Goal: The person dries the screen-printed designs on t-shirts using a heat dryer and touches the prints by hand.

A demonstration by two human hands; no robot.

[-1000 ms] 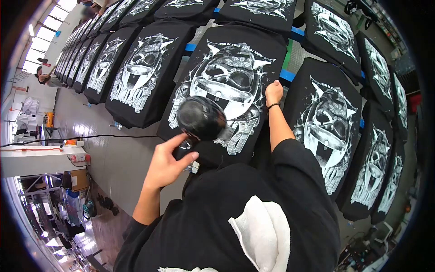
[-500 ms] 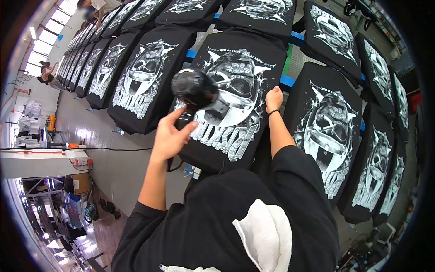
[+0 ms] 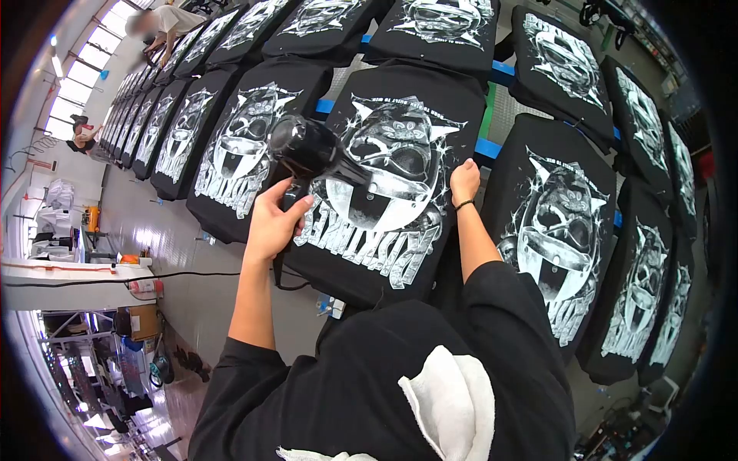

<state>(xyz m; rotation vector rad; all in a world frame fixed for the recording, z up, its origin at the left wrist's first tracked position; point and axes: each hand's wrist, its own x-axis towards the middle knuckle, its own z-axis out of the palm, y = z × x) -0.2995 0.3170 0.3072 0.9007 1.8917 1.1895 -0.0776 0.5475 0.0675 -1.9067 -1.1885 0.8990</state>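
Note:
My left hand point(image 3: 272, 220) is closed round the handle of a black hair dryer point(image 3: 304, 147). Its nozzle points right and slightly down, over the white print of a black T-shirt point(image 3: 407, 265) stretched on a board in front of me. At that board's right edge is my right hand point(image 3: 464, 184), a dark band on its wrist. Its fingers are curled in with the thumb on top; whether they grip the cloth or the board's edge is hidden.
More boards with printed black shirts stand close by, such as the right-hand shirt point(image 3: 555, 223) and the left-hand shirt point(image 3: 244, 146). A black cord point(image 3: 192, 273) stretches left across the aisle. Another person point(image 3: 171, 24) leans over the far row.
The hair dryer and my left hand have moved left, and the nozzle now shows side-on over the print. My right hand stays at the board's edge. The whole view has shifted slightly.

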